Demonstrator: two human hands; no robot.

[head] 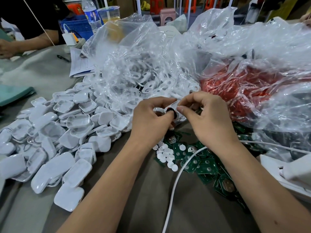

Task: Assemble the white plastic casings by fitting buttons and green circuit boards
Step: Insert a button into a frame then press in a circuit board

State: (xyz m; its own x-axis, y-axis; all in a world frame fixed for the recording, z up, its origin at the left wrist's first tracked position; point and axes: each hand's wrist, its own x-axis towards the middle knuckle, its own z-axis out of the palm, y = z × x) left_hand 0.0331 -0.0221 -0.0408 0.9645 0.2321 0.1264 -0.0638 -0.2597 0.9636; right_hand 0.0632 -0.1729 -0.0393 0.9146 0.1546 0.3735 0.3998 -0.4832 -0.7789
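Note:
Both hands meet over the table's middle around one white casing (174,106) with a dark red-and-black part in it. My left hand (151,118) grips the casing from the left, thumb on the dark part. My right hand (207,118) pinches its right end with thumb and forefinger. Below the hands lie several white round buttons (165,154) and a heap of green circuit boards (200,163). A large pile of white casings (58,137) covers the table's left side.
A clear bag of white casings (143,73) and a clear bag of red parts (244,91) sit behind the hands. A white cable (175,187) runs between my forearms. Another person's arm (20,42), papers (80,63), a pen (63,58) and a bottle (91,14) are far left.

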